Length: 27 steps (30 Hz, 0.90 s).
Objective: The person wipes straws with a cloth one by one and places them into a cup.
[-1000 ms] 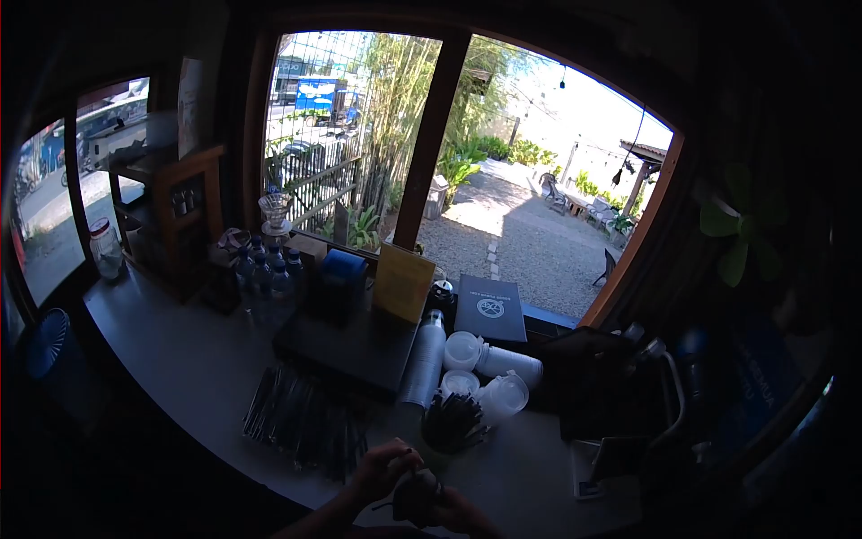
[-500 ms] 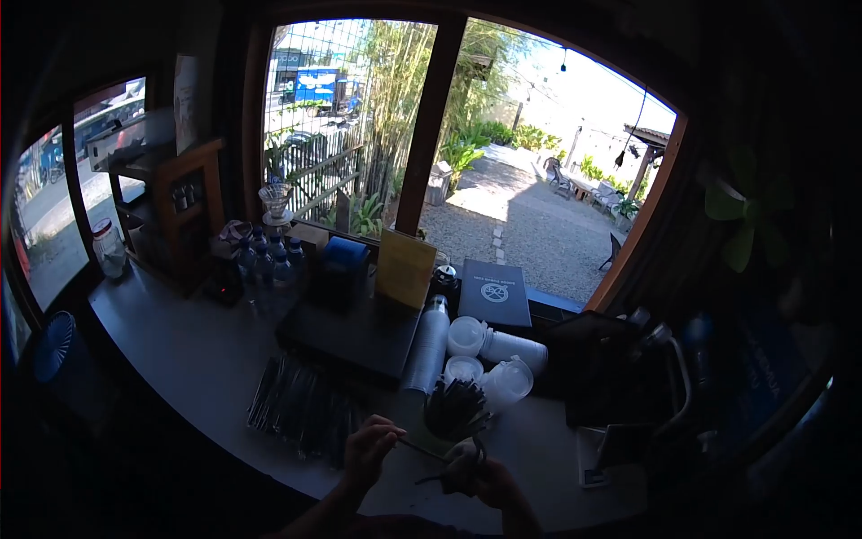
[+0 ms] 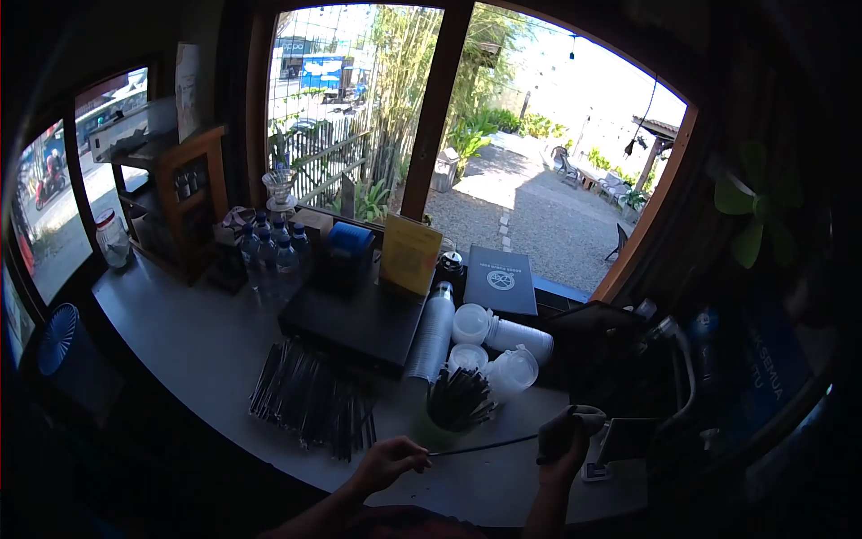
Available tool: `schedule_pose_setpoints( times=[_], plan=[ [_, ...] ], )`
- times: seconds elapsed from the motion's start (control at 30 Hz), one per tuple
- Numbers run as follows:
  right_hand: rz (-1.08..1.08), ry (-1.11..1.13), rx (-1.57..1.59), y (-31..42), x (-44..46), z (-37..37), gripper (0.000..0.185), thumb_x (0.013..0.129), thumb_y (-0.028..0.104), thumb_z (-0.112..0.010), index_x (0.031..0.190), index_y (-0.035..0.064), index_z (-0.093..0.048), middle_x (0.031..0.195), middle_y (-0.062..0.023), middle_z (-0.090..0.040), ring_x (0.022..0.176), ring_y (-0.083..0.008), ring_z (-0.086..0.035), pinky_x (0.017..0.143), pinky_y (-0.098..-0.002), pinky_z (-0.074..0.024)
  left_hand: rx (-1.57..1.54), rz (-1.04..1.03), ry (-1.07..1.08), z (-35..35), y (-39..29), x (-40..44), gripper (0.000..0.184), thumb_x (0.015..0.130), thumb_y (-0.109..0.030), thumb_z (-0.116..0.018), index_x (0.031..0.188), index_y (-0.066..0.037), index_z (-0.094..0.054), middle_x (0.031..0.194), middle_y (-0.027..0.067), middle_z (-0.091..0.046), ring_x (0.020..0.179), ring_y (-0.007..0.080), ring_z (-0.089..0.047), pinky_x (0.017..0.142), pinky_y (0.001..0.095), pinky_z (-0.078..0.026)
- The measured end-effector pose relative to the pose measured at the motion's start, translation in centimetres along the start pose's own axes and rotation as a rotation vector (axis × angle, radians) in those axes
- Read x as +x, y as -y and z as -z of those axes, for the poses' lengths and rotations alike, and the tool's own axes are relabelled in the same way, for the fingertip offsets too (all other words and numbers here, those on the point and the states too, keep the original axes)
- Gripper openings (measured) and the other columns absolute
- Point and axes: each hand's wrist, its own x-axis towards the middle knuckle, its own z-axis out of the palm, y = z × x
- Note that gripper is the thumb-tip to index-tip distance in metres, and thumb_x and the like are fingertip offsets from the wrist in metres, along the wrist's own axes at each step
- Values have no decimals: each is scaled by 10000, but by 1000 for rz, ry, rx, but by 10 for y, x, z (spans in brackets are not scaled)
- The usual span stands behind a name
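My left hand (image 3: 391,462) pinches one end of a thin dark straw (image 3: 489,445) low over the counter. To the right, my right hand (image 3: 567,460) is closed around a dark, cloth-like piece (image 3: 558,435) at the straw's other end. How the straw sits in that piece is hidden. Just beyond the straw, a greenish cup (image 3: 440,434) holds a bunch of black straws (image 3: 460,398). Many more black straws in thin wrapping (image 3: 310,400) lie on the counter beyond my left hand.
Stacked plastic cups (image 3: 431,337) and clear lids (image 3: 470,323) stand behind the straw cup. A black box (image 3: 355,323) carries a yellow card (image 3: 410,255). Water bottles (image 3: 269,256) stand farther left. A small dark screen (image 3: 628,439) is at right.
My right hand has moved right and up with the cloth-like piece, away from my left hand. More of the straw now shows between them. My left hand has shifted slightly right and down.
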Motion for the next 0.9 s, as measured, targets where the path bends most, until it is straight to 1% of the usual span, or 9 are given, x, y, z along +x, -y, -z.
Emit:
schedule_pose_setpoints(
  times=[0.17,0.23,0.33,0.37,0.43,0.63,0.77,0.8,0.9],
  plan=[
    [-69,272,129,-14,-12,14,511,1016,482,-424,1368,113,-471,1307,-77,-566,1194,-241,-564,975,-419,-474,-267,-151,-264,2,0,2,123,890,-5,-667,979,39,-593,860,190,-700,805,233,-700,767,348,-576],
    [-237,432,76,-28,-32,3,621,962,440,-520,1448,81,-377,1418,-114,-481,1330,-296,-453,1091,-462,-374,-229,-140,-191,-3,3,3,164,901,-21,-667,1030,23,-574,892,174,-703,845,215,-695,784,335,-570],
    [-467,624,-190,-70,-63,-9,477,926,235,-603,1322,-4,-485,1221,-155,-600,1134,-255,-594,937,-381,-491,-120,-3,-48,-31,-13,-1,266,932,-67,-655,1167,14,-559,949,119,-702,940,170,-669,828,294,-537],
    [-257,603,-501,-69,-83,-24,341,928,138,-606,1224,-21,-550,1107,-135,-647,1016,-228,-640,858,-337,-519,1,-72,-40,-36,10,2,278,937,-97,-659,1176,19,-577,951,101,-703,949,162,-667,842,289,-527],
    [-239,542,-374,-79,-83,-31,247,930,84,-603,1150,-23,-573,1058,-116,-657,966,-206,-651,826,-332,-534,166,-68,15,-44,0,-4,228,941,-113,-654,1121,20,-607,955,97,-706,942,155,-668,841,286,-525],
    [-187,341,-215,-19,-46,-66,321,978,326,-550,1045,15,-596,845,-114,-665,592,-141,-604,447,-249,-464,131,-64,105,-42,5,-8,223,941,-141,-663,1102,7,-624,933,102,-720,884,148,-690,796,305,-550],
    [-159,473,-405,-47,-69,-49,310,965,189,-607,1205,7,-535,1029,-105,-666,930,-180,-655,836,-300,-514,186,-145,19,-47,12,-3,210,938,-130,-664,1089,9,-621,931,103,-721,906,155,-695,801,306,-551],
    [-327,555,-326,-51,-79,-47,313,948,139,-627,1214,1,-538,1085,-96,-645,1016,-170,-619,909,-302,-478,225,-174,-9,-47,9,-2,206,937,-127,-664,1086,9,-621,929,103,-722,913,158,-697,804,307,-552],
    [-223,464,-276,-47,-67,-47,291,950,145,-606,1195,0,-545,1043,-115,-664,933,-205,-657,826,-308,-523,213,-57,72,-43,-4,-2,195,925,-84,-669,1093,2,-619,954,111,-718,925,165,-694,810,307,-551]
  ],
)
